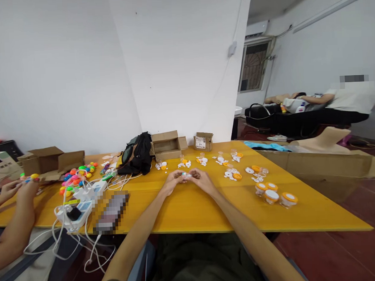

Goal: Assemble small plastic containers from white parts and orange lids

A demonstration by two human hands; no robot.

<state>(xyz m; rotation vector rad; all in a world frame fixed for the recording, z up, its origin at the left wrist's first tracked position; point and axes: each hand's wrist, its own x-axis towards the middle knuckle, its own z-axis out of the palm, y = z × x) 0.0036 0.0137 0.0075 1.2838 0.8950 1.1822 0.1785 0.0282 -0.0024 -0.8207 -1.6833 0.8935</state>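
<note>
My left hand (174, 181) and my right hand (200, 179) meet above the middle of the table. Between their fingertips is a small clear-and-white plastic piece (186, 176) with a touch of teal; its exact kind is too small to make out. Beyond the hands lie groups of small white parts (220, 159), orange rings and clear cups. A closer group has an orange ring (237, 176) beside white pieces. To the right of my right hand stand several clear jars with orange-and-white lids (288, 199), close together.
On the left are a power strip (84, 206) with white cables, a phone (112, 212) and colourful balls (79, 176). A co-worker's hands (24, 187) work there. A black bag (136, 153) and open cardboard boxes (166, 146) stand at the back. The table's right edge (314, 189) slants toward me.
</note>
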